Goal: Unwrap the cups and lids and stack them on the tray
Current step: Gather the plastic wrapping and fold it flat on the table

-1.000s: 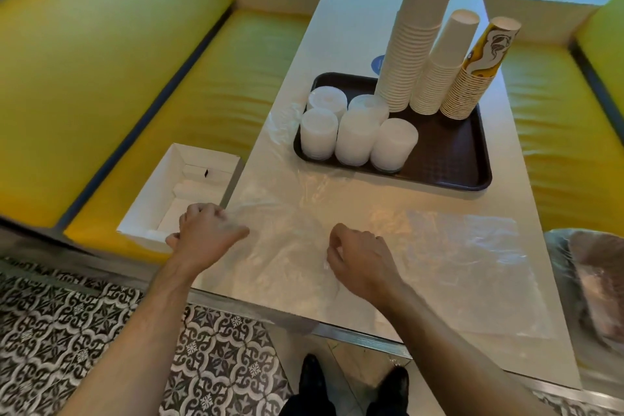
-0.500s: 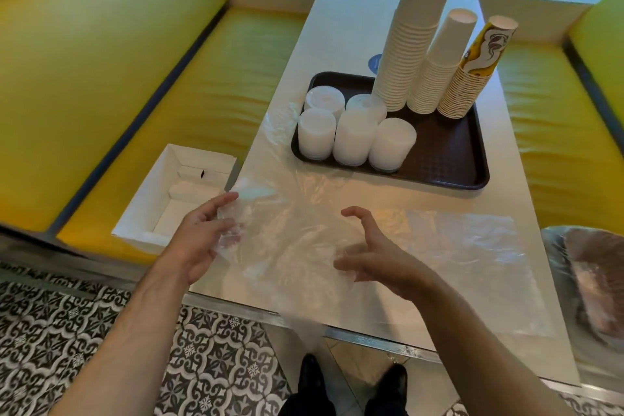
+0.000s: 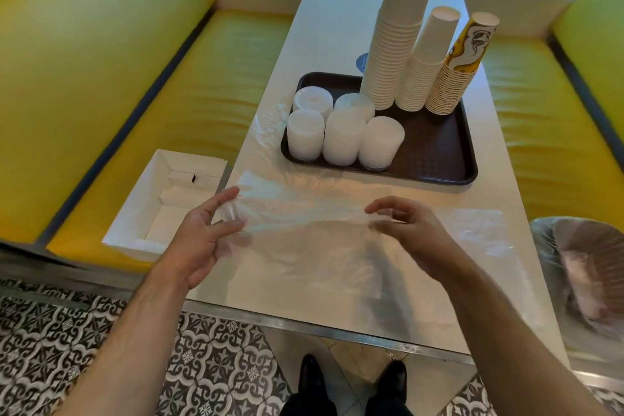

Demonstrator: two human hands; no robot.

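Both hands forward over table edge: left hand (image 3: 202,233) fingers spread, right hand (image 3: 410,230) fingers loosely curled.

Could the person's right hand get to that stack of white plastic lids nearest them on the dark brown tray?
Probably yes. The right hand holds nothing, and only flat clear plastic wrap on the white table lies between it and the nearest lid stack at the dark brown tray's front edge.
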